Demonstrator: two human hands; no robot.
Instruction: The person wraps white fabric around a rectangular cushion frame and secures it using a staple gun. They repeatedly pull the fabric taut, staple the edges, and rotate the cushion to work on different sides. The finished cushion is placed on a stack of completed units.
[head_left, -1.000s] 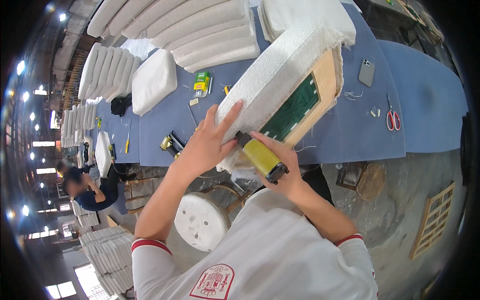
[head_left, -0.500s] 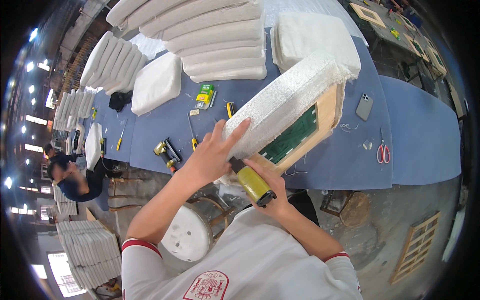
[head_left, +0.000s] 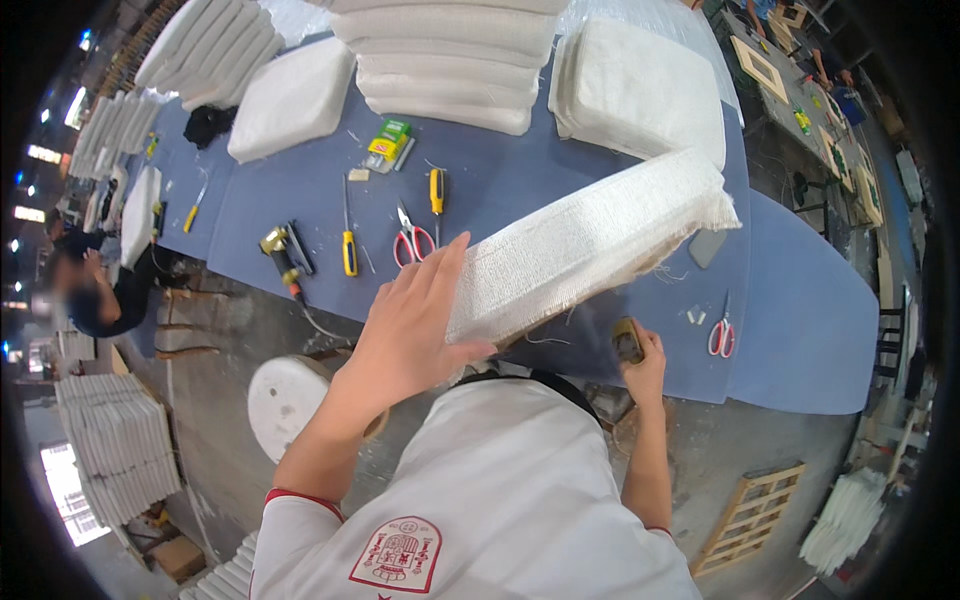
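A white fabric-covered seat cushion [head_left: 590, 245] is tilted up on its edge at the near side of the table, its padded side toward me and its underside mostly hidden. My left hand [head_left: 410, 325] grips its left end, fingers over the padded side and thumb below. Lower right of the cushion and apart from it, my right hand [head_left: 645, 362] is closed round an olive-green tool [head_left: 628, 342], whose kind I cannot make out. Left of the cushion lie red-handled scissors [head_left: 412, 240], a yellow-handled screwdriver [head_left: 349, 252] and another yellow-handled tool [head_left: 437, 192].
Stacked white cushions [head_left: 450, 70] and a further pile [head_left: 640, 90] line the back of the blue table [head_left: 800, 320]. A staple gun [head_left: 285, 262] lies at left, more scissors [head_left: 721, 338] at right. A phone [head_left: 707, 248] is partly hidden. A white round stool [head_left: 285, 405] stands below; a person [head_left: 110, 290] sits at left.
My right hand has moved right and away from the cushion with the olive-green tool. The cushion has tipped so its wooden underside is mostly out of sight; my left hand still grips it.
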